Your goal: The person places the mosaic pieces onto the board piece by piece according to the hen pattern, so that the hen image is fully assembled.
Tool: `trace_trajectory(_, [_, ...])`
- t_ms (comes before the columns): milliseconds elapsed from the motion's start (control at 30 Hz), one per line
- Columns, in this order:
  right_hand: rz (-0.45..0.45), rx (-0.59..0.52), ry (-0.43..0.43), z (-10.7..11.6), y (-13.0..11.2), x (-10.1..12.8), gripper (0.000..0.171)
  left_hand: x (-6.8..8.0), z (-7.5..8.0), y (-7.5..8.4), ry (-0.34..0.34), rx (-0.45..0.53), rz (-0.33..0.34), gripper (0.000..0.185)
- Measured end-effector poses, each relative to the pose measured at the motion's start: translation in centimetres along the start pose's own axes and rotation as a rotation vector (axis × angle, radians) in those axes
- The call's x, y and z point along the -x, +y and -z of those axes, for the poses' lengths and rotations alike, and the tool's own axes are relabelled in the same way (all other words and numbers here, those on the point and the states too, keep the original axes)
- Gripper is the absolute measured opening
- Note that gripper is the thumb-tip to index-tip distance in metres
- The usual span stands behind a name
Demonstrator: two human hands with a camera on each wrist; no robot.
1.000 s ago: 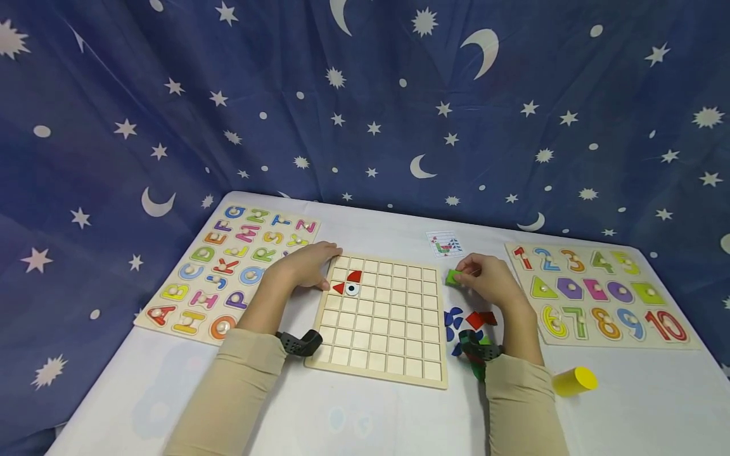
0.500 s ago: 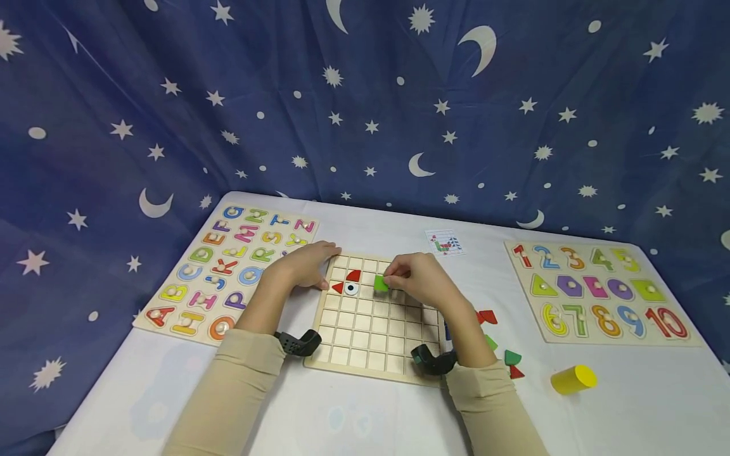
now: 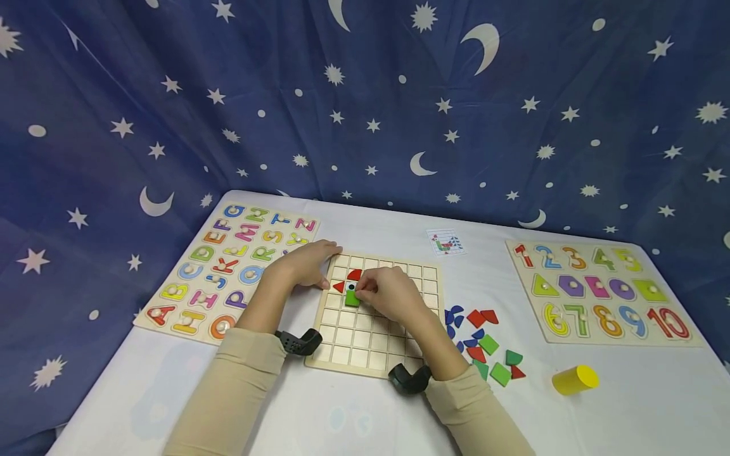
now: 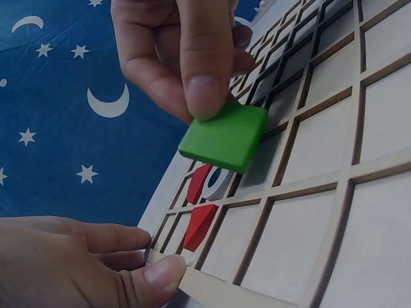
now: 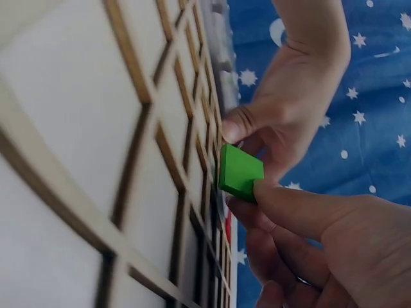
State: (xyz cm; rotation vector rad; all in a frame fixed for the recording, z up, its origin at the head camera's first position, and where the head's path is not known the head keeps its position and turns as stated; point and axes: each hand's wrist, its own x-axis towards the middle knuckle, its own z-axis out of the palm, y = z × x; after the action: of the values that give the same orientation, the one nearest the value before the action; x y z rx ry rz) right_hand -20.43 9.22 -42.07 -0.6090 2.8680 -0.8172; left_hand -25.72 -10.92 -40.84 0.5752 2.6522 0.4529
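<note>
My right hand [image 3: 393, 294] pinches a green square tile [image 4: 225, 136] between thumb and fingers, low over the wooden grid board [image 3: 371, 356]. In the head view the tile overlaps the cell just below a round eye piece [image 3: 351, 287]. A red quarter-round piece [image 3: 354, 275] and a red triangle [image 3: 339, 287] sit in cells above and to the left of the eye. At the board's upper left corner my left hand [image 3: 305, 265] holds the edge, its thumb [image 4: 164, 273] on the frame and its fingers farther along the side.
Loose blue, red and green pieces [image 3: 488, 344] lie right of the board. Behind it is a small pattern card [image 3: 447, 242]. An alphabet puzzle [image 3: 196, 291] lies left, a number puzzle [image 3: 616, 329] right. A yellow cylinder [image 3: 575, 380] stands at front right.
My right hand has carried the green square tile leftward from the table right of the board to below the eye piece. My left hand has stayed at the corner.
</note>
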Motion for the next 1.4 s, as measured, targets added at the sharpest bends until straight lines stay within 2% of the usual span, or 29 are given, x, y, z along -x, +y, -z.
trace_trajectory(167, [0.015,0.047,0.009,-0.44,-0.16,0.03,0.008,-0.1,-0.06,0.05,0.001,-0.002,-0.004,0.079])
trace_trajectory(700, [0.016,0.092,-0.022,-0.51,-0.68,0.16,0.004,-0.48,-0.09,-0.04,-0.003,-0.013,-0.002,0.081])
trace_trajectory(1100, [0.005,0.157,-0.062,-0.55,-0.76,0.16,0.01,-0.41,-0.26,-0.15,-0.012,-0.008,0.01,0.081])
trace_trajectory(1400, [0.005,0.205,-0.056,-0.39,-0.91,0.34,0.012,-0.44,-0.25,-0.14,-0.008,-0.007,0.008,0.081])
